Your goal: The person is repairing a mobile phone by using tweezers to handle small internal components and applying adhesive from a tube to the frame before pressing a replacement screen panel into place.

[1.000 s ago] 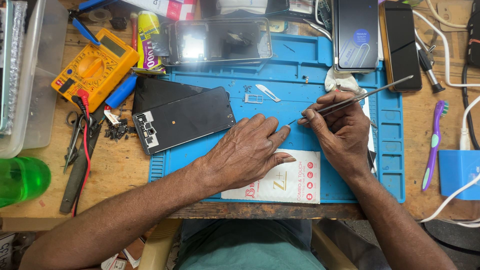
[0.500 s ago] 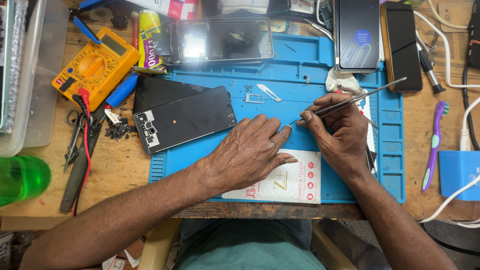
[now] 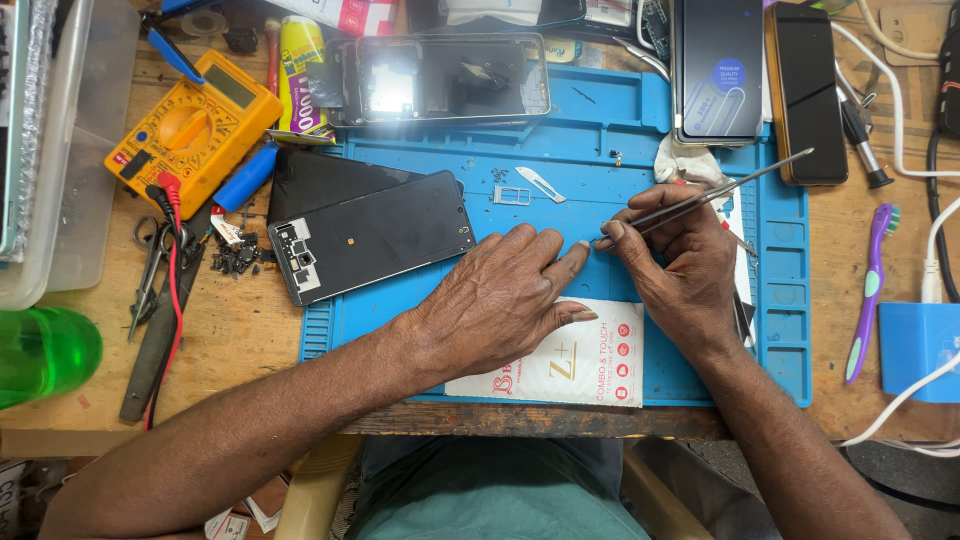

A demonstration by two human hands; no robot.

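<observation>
Tweezer work on a blue repair mat [image 3: 700, 370], with a tiny part pinned under a fingertip.

The mat covered the wooden bench [image 3: 250, 330]; a black phone back panel [image 3: 375, 235] lay at its left, well apart from the hands. The left hand [image 3: 500, 300] rested flat, fingers together, forefinger pressing the mat. The right hand [image 3: 680, 260] was clamped on thin metal tweezers [image 3: 700, 198], tips touching that forefinger. The step looked like picking up a speck-sized part, too small to identify; a steady, fine pinch seemed needed next.
</observation>
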